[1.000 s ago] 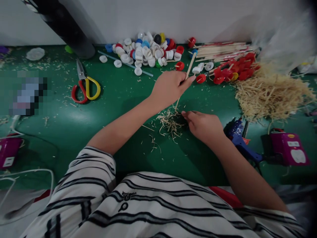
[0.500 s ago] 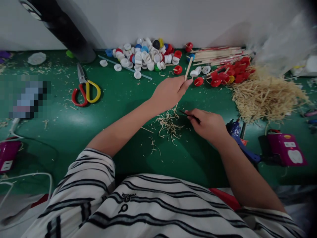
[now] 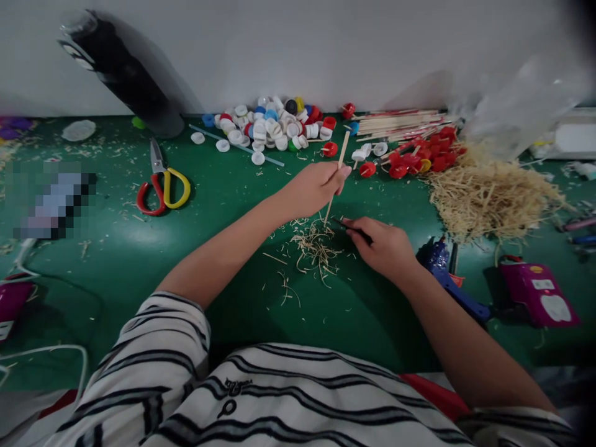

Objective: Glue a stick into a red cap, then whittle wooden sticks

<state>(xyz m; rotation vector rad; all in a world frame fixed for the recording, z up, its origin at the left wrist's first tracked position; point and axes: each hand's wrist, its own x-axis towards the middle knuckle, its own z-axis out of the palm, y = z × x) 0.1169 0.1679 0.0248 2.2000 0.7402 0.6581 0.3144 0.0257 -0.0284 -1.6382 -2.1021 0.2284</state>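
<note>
My left hand (image 3: 321, 188) is closed round a thin wooden chopstick (image 3: 343, 149), held at a slant with its lower end pointing down at the table. Between the fingers of my right hand (image 3: 384, 245) is a slim dark blade (image 3: 341, 223); its handle is mostly covered by the fingers. The blade lies close to the chopstick's lower end, and I cannot tell whether the two touch. Below both hands a small heap of curled wood shavings (image 3: 319, 245) is scattered on the green table (image 3: 242, 282).
Bottle caps (image 3: 274, 127) lie heaped at the back, with bundled sticks (image 3: 400, 124) and red caps (image 3: 414, 158) further right. Beside them is a large shavings pile (image 3: 493, 195). A blue glue gun (image 3: 449, 279) lies near my right forearm. Scissors (image 3: 162, 183) and a black bottle (image 3: 125, 77) stand left.
The whole view has tilted, so the table sits lower in it. Both hands keep their hold, and the blade and chopstick stay close together.
</note>
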